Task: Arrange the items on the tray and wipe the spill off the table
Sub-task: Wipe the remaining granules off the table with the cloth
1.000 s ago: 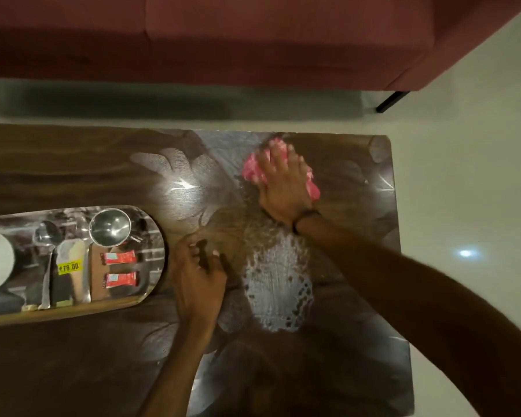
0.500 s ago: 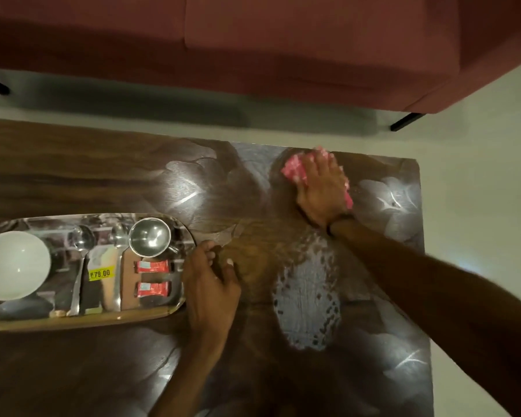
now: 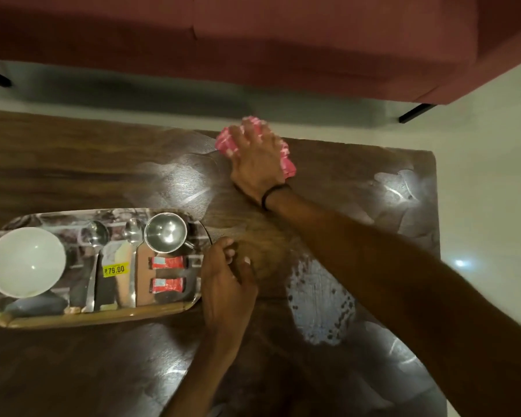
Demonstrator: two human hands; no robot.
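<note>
My right hand (image 3: 257,159) presses flat on a pink checked cloth (image 3: 286,156) near the far edge of the dark wooden table (image 3: 73,164). A wet patch (image 3: 319,299) glistens on the table below my right forearm. My left hand (image 3: 227,281) rests loosely curled on the table, touching the right end of the metal tray (image 3: 103,317). The tray holds a white bowl (image 3: 26,261), a steel cup (image 3: 166,231), two spoons (image 3: 95,236), two red packets (image 3: 167,273) and a flat pack with a yellow price label (image 3: 114,269).
A red sofa (image 3: 253,40) stands beyond the table's far edge, with black legs on a pale floor (image 3: 487,176). The table's right edge lies close to the wet patch.
My right hand has slid the cloth left along the table's far edge. The view has shifted, so the tray shows more fully. My left hand sits closer to the tray's end.
</note>
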